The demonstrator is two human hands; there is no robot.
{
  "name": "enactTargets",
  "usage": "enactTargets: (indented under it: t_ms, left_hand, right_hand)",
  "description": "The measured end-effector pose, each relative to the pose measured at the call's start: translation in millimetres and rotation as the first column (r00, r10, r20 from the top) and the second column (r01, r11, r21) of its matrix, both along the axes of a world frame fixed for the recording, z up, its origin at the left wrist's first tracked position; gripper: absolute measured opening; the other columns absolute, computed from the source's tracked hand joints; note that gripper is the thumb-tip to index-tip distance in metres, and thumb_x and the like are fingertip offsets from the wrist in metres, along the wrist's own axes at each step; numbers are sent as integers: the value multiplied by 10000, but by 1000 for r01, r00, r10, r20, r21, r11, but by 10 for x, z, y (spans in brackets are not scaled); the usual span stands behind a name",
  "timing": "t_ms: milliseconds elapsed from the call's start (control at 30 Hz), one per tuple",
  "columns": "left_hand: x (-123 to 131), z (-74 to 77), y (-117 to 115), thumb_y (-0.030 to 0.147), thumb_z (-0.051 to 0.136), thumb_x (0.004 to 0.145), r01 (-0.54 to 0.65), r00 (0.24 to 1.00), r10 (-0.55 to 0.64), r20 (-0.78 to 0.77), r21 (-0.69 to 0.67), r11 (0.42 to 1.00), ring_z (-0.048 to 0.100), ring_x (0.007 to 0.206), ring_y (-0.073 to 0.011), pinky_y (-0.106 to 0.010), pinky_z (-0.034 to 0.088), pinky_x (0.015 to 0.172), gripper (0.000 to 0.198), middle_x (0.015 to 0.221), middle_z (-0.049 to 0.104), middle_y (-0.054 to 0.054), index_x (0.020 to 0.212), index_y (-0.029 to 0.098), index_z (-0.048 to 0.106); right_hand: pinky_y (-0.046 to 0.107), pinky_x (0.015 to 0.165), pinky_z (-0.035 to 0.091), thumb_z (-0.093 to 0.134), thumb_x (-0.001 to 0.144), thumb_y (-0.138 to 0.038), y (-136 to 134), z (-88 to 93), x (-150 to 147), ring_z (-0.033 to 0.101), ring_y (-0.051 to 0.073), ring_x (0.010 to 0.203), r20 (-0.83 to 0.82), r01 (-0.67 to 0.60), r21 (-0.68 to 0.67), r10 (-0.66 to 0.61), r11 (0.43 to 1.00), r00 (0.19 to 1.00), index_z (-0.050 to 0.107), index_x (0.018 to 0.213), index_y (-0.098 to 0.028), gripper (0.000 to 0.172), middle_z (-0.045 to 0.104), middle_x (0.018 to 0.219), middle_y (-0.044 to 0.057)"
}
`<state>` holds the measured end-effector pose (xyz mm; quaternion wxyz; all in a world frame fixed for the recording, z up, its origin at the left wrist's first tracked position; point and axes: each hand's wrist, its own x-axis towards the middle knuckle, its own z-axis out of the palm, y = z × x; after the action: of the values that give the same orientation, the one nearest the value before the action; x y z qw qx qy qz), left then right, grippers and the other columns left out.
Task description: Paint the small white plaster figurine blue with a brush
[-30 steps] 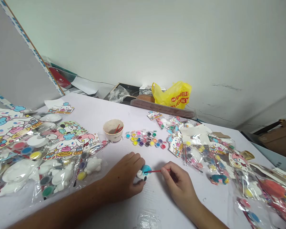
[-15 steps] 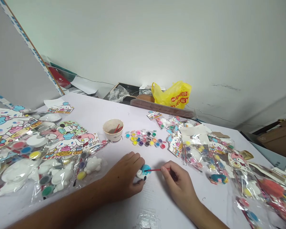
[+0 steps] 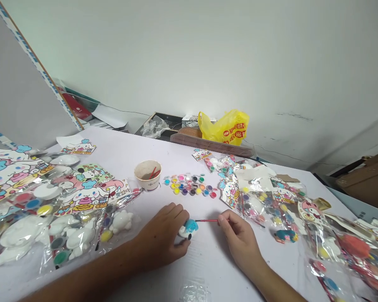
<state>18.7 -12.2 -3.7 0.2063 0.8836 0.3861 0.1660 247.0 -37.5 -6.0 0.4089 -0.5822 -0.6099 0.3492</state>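
Note:
My left hand (image 3: 166,233) is closed around a small white figurine (image 3: 189,228) partly painted bright blue, with a black spot low on it. Much of the figurine is hidden behind my fingers. Between the thumb and fingers of my right hand (image 3: 237,230) is a thin red paintbrush (image 3: 208,220), held nearly level. Its dark bristle tip meets the upper right edge of the blue area, or sits very close to it. Beyond both hands lie several small paint pots (image 3: 190,184) in rows. A paper cup (image 3: 148,175) with murky water and red brushes stands left of them.
Bagged white figurines with paint pots (image 3: 78,235) cover the left side of the white table (image 3: 208,268). More packets (image 3: 255,205) lie along the right, near a painted dark-blue piece (image 3: 286,235). A yellow plastic bag (image 3: 225,128) sits at the back by the wall.
The brush tip has moved from the middle of the blue area to its upper right edge. The figurine appears turned slightly in my left hand, and the view has shifted a little.

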Motion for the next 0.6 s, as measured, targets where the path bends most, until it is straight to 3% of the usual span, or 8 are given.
enactTargets:
  t_ms: [333, 600]
  left_hand:
    - [10, 18, -11, 167, 580, 753, -35, 999, 35, -32, 16, 999, 435, 875, -234, -373, 370, 778, 215, 954, 502, -45, 932, 196, 467]
    - [11, 130, 6, 156, 573, 780, -41, 999, 37, -30, -120, 992, 462, 936, -226, -364, 384, 810, 201, 1019, 499, -33, 952, 218, 489]
  right_hand:
    - [246, 540, 267, 457, 921, -565, 13, 11, -29, 309, 128, 571, -58, -54, -34, 52, 998, 997, 449, 665, -200, 446, 332, 602, -48]
    - [246, 523, 246, 445, 922, -547, 15, -17, -25, 292, 125, 557, -65, -47, -60, 43, 997, 997, 436, 655, -201, 437, 317, 584, -51]
